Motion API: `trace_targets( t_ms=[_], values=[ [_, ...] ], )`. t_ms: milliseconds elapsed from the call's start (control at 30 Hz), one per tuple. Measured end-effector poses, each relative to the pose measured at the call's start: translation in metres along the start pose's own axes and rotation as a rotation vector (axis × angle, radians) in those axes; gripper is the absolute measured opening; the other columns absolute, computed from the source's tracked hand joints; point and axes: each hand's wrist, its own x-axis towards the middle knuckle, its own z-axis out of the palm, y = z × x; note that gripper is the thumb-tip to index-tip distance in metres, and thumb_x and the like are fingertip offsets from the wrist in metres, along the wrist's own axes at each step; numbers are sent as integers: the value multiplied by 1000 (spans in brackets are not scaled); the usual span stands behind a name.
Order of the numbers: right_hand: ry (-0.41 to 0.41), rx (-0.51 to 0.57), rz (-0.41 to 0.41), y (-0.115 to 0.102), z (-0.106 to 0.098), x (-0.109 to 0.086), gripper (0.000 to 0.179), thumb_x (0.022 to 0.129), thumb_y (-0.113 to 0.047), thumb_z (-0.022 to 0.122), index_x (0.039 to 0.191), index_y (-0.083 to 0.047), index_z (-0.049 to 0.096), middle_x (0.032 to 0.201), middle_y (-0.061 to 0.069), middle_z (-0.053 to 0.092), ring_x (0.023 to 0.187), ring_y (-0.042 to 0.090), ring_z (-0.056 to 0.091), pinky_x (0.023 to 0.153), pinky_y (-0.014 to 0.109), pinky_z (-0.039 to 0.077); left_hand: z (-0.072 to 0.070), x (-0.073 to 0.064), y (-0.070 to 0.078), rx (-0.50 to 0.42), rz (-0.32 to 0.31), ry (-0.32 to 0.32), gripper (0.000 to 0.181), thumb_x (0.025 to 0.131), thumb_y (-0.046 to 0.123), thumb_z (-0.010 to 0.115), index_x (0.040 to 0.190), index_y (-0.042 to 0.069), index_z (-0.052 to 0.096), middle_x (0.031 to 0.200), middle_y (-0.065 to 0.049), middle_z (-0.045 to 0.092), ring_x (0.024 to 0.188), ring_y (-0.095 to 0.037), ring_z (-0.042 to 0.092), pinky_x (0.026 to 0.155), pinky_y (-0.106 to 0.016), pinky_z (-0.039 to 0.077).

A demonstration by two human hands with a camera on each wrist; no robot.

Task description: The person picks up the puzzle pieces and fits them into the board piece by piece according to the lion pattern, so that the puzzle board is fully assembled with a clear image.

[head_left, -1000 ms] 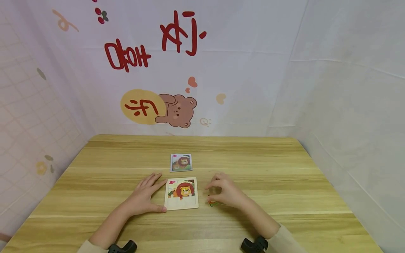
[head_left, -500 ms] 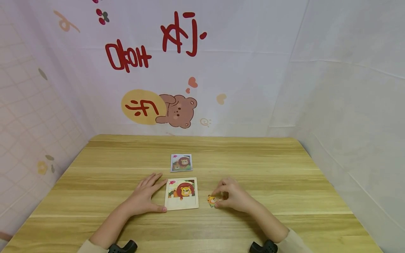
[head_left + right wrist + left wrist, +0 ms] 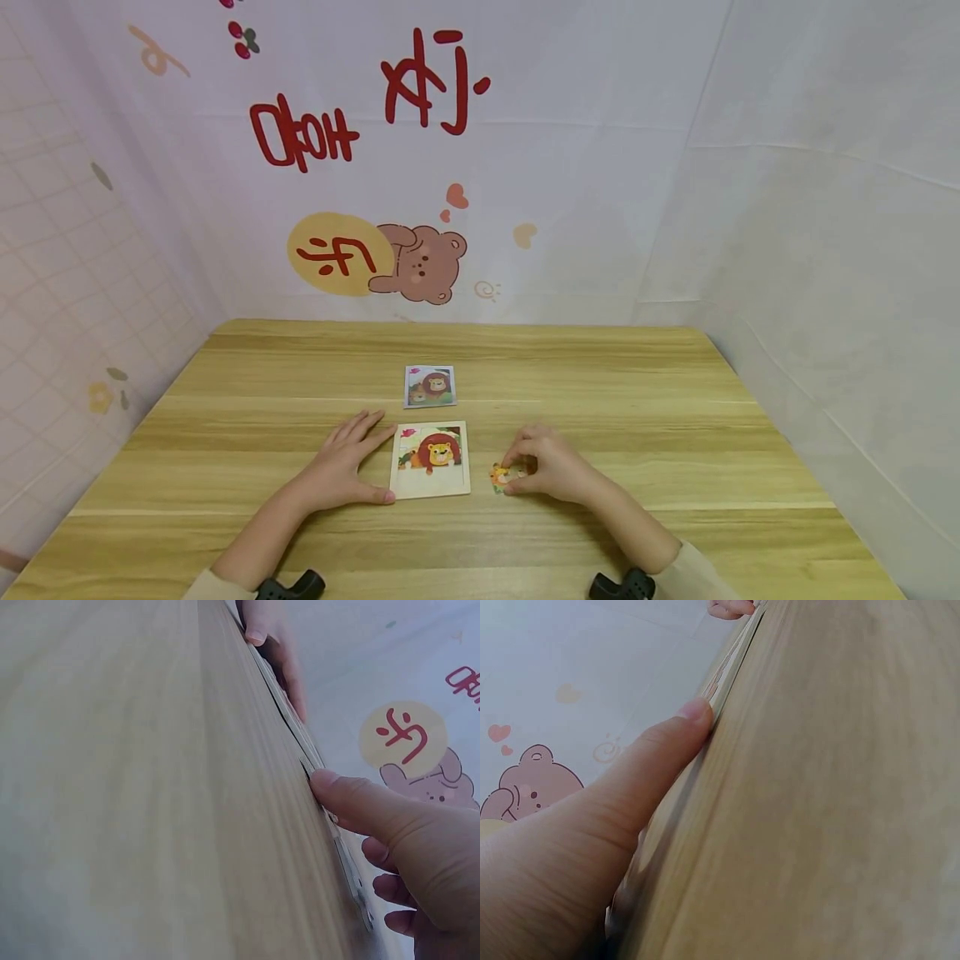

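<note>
A square wooden puzzle board [image 3: 430, 485] lies in the middle of the table. Its upper half shows a lion picture; the lower half is bare pale wood. My left hand [image 3: 341, 468] rests spread at its left side, the thumb touching the lower left corner and the index finger near the upper left one. To the right of the board, my right hand [image 3: 553, 468] pinches a small orange and yellow puzzle piece [image 3: 498, 478] between thumb and fingers, low over the table. In the right wrist view, the right thumb [image 3: 360, 799] touches a thin piece edge. The fingers hide part of the pieces.
Behind the board lies a small picture card [image 3: 430, 387] with the same lion scene. The wooden table [image 3: 600, 383] meets a white printed cloth [image 3: 585, 167] at the back and sides.
My right hand has drawn a little to the right, showing more of the orange piece, which then shifts slightly left. The left hand and the board stay where they were.
</note>
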Motion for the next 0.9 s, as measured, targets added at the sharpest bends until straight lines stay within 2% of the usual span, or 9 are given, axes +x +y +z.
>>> trace_targets(
  t_ms=[233, 367, 667, 767, 900],
  values=[
    [34, -17, -6, -10, 3, 7, 28, 72, -45, 81, 90, -25, 72, 87, -16, 57, 81, 5, 48, 69, 24, 41, 0, 0, 1, 0, 3, 3, 106, 63, 74, 70, 145, 13, 44, 154, -15, 25, 140, -42, 13, 105, -66, 10],
    [63, -39, -6, -21, 6, 14, 29, 72, -46, 81, 90, -25, 72, 90, -18, 58, 88, 4, 50, 77, 27, 42, -1, 0, 2, -3, 5, 6, 106, 63, 74, 71, 145, 12, 44, 154, -16, 25, 140, -42, 13, 105, -66, 10],
    [57, -56, -15, -43, 22, 32, 27, 73, -44, 81, 90, -26, 73, 90, -18, 58, 89, 2, 48, 83, 28, 39, -1, 0, 2, -3, 7, 3, 106, 63, 73, 71, 145, 10, 44, 154, -17, 25, 140, -42, 13, 104, -67, 10],
    [70, -64, -15, -50, 27, 39, 26, 72, -43, 82, 89, -26, 72, 90, -17, 59, 90, 3, 49, 86, 30, 39, -1, -1, 2, -5, 10, 6, 106, 63, 72, 72, 144, 10, 45, 153, -18, 26, 140, -43, 14, 104, -67, 11],
    [95, -82, -33, -56, 34, 47, 24, 72, -41, 83, 86, -26, 72, 89, -17, 60, 87, 3, 49, 84, 29, 40, -1, -1, 1, -9, 14, 11, 106, 63, 72, 72, 144, 10, 45, 153, -18, 26, 140, -42, 14, 104, -67, 11]
  ],
)
